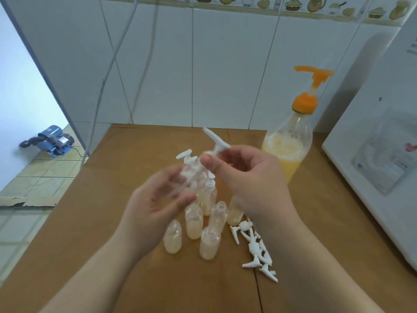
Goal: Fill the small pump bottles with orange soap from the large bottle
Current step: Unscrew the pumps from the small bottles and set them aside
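Filling looks nearly done: the uncapped bottles standing on the tabletop near the big bottle all show pale orange soap; capping remains. Loose pumps lie beside them. Right hand pinches one pump; left hand, fingers curled, holds a blurred clear bottle. Big bottle roughly half full, foamy.

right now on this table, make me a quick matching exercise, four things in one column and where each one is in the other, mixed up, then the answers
1. large bottle
2. white pump head
3. pile of pump heads
4. open small bottles

a. pinched in the right hand
b. lying on the table, right of the small bottles
c. far right of the table, orange pump on top
d. standing below the hands

Pairs: 1-c, 2-a, 3-b, 4-d
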The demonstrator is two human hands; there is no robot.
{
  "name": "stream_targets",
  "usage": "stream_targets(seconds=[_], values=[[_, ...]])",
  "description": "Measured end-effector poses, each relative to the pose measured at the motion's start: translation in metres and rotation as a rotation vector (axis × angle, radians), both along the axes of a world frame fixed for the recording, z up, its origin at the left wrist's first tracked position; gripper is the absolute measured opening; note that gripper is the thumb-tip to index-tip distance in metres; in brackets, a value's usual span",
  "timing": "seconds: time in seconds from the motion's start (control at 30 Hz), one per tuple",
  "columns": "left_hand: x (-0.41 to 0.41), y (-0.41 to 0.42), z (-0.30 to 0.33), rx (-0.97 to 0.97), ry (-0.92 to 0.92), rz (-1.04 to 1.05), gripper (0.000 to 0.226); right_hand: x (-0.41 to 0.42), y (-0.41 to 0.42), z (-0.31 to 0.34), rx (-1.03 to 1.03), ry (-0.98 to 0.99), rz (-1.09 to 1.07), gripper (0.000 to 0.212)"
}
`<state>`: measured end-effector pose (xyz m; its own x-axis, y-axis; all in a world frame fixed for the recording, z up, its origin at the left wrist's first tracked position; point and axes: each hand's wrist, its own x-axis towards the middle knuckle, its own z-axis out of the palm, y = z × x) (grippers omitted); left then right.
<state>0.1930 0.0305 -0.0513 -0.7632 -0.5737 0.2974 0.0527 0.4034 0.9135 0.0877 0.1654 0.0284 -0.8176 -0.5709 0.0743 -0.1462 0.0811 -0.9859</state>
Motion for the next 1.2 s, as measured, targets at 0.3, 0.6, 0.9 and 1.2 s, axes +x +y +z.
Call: stream_targets(seconds=[0.3,0.6,0.9,1.2], values=[[-0.002,0.028,0.015,0.258,0.004,-0.262,0.036,-0.007,0.018,0.006,0.032,-0.151,0.104,0.02],[-0.01,0.04,0.03,0.357,0.04,-0.42,0.032,-0.013,0.035,0.018,-0.14,-0.237,0.228,0.077],[-0.009,0.043,0.03,0.296,0.003,-0.422,0.03,-0.012,0.041,0.019,-0.082,-0.072,0.122,0.03],[0.001,0.027,0.024,-0.181,-0.141,0.06,0.037,-0.032,0.07,0.035,-0.265,0.04,-0.209,0.033]])
